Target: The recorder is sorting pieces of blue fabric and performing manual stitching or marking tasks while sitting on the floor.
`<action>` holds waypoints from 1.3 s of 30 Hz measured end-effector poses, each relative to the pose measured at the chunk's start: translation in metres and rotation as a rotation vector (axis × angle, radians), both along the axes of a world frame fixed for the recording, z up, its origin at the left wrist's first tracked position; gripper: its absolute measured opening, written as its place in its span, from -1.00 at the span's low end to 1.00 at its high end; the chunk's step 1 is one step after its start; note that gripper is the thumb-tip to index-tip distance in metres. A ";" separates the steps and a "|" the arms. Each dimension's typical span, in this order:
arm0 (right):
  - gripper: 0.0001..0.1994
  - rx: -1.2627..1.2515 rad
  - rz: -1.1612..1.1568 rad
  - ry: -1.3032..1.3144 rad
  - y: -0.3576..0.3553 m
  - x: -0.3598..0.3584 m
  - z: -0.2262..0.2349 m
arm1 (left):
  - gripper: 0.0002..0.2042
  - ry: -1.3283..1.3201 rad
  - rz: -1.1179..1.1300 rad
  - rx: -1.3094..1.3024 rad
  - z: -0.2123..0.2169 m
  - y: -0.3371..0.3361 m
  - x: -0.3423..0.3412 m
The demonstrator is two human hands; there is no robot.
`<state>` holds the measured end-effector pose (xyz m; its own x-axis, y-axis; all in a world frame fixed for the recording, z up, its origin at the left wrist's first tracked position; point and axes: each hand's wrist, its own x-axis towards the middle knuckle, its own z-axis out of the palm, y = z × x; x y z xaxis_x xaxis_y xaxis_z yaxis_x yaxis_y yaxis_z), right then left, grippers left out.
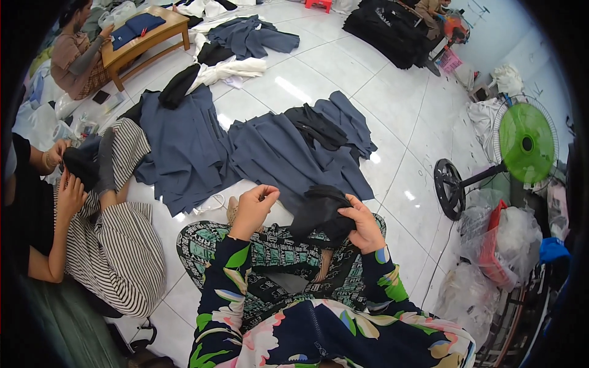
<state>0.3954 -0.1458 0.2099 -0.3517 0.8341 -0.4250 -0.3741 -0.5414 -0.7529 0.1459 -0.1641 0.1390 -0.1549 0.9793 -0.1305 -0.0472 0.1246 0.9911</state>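
I'd keep my right grip [361, 224] light on the black cloth [316, 216], its edge flat and untwisted; that grip is closed on its right side, above the patterned trousers [207, 240]; my left grip [257, 205] curls near its left, apart, pinching what I cannot tell; beyond, grey-blue fabric pieces [273, 150] lie on the floor [399, 150].

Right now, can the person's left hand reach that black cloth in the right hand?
Probably yes. The left hand is raised beside the black cloth, which the right hand holds, and nothing seems to stand between them. The left hand looks pinched shut, so it may need to open first.
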 end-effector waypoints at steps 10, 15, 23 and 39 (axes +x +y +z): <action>-0.41 0.109 0.070 -0.592 -0.031 0.084 -0.049 | -0.85 0.001 0.046 -0.046 -0.015 0.006 0.002; -0.36 0.012 -0.006 -0.443 -0.041 0.096 -0.036 | -0.83 0.091 -0.048 -0.011 -0.025 0.007 0.017; -0.66 -0.154 -0.045 -0.087 -0.041 0.067 -0.030 | -0.72 0.257 -0.430 0.424 0.000 -0.051 0.116; -0.59 0.547 0.313 -0.976 -0.042 0.034 -0.036 | -0.87 -0.077 -0.674 -0.076 0.056 0.010 0.076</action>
